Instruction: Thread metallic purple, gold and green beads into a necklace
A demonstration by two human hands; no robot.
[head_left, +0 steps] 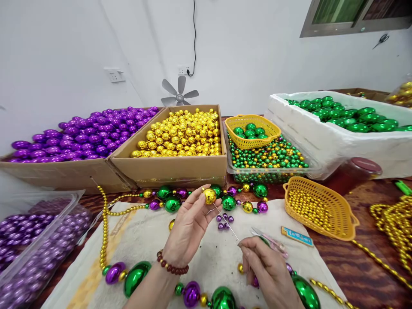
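Note:
My left hand point(185, 227), with a brown bead bracelet at the wrist, pinches a shiny gold ball bead point(210, 196) between thumb and fingers. A long thin needle point(229, 224) slants from this bead down to my right hand point(265, 264), whose fingertips are closed on its lower end. Several small purple beads point(224, 222) lie on the cloth behind the needle. Scissors point(272, 242) rest just beyond my right hand, partly hidden. Below my hands runs a string with a large green bead point(137, 277), a purple bead point(192, 294) and gold ones, partly covered by my arms.
Behind the white cloth point(144, 240) stand a cardboard box point(167, 169) of gold balls, another box point(58, 174) of purple ones, a clear tray point(273, 176) and a white foam box point(299, 128). A yellow basket point(346, 221) and a blue-labelled piece point(296, 236) are at right.

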